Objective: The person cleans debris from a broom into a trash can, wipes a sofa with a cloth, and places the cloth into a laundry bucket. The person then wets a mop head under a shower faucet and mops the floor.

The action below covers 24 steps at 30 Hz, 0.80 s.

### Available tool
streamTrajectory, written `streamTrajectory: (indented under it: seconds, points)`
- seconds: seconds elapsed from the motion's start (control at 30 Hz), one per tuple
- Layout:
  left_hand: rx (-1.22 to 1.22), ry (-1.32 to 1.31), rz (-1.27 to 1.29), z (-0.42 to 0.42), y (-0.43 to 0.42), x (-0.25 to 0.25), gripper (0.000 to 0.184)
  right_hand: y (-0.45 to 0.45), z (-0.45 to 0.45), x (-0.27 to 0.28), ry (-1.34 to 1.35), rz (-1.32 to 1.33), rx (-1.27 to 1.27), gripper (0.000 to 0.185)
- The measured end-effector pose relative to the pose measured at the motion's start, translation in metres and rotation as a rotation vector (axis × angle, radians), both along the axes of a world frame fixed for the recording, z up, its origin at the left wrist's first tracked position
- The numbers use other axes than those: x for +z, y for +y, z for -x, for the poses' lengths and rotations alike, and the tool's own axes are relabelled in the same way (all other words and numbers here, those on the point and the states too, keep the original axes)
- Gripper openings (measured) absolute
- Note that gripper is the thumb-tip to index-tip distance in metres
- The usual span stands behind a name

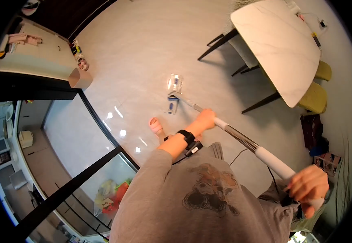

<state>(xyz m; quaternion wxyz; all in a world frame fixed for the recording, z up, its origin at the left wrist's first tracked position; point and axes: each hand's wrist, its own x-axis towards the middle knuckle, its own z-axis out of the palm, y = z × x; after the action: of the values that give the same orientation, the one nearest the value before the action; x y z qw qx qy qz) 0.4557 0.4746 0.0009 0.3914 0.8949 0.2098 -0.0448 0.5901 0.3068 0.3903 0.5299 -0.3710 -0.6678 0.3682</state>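
Note:
A flat mop with a white and silver handle (240,137) slants across the front of my body. My left hand (203,120), with a black band on the wrist, is closed around the lower part of the handle. Near its top end, my right hand (309,185) grips the white section. The mop head (172,106) lies on the pale shiny floor ahead, with blue patches and a shiny, clear-looking part on its far side. Close to the head is my foot in a pink slipper (155,124).
A marble-look table (277,44) with dark legs stands at the right, with yellow-green chairs (314,99) beside it. To the left are a black-framed glass door (99,117) and a beige bin (80,78). A red bag (119,194) shows through the glass.

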Motion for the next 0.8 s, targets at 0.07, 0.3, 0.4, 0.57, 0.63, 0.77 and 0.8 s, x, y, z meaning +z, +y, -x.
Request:
streamTrajectory:
  seconds: [0.07,0.3,0.4,0.57,0.63,0.77,0.8]
  points:
    - [-0.158,0.015,0.058,-0.035,-0.046,0.014,0.02,-0.045,-0.018,0.019,-0.078,0.032,-0.02,0.037]
    - [-0.519,-0.111,0.256,-0.084,-0.149,0.007,0.017,-0.163,-0.001,0.034,-0.084,0.045,-0.699,0.031]
    - [-0.545,-0.169,0.249,-0.077,-0.133,0.023,0.016,-0.166,-0.006,0.033,-0.075,-0.118,-0.642,0.03]
    - [-0.339,-0.149,0.066,-0.052,-0.068,0.021,0.011,-0.144,-0.013,0.015,-0.041,-0.172,-0.543,0.028]
    - [-0.085,-0.226,0.043,-0.034,-0.027,-0.014,0.009,-0.105,-0.019,-0.013,-0.06,-0.151,-0.46,0.027]
    - [0.322,-0.187,-0.017,0.009,0.04,-0.041,0.014,-0.017,0.012,-0.067,-0.02,-0.05,-0.444,0.028]
    - [0.327,-0.176,-0.003,0.011,0.046,-0.043,0.014,-0.007,0.016,-0.069,-0.028,-0.048,-0.376,0.029]
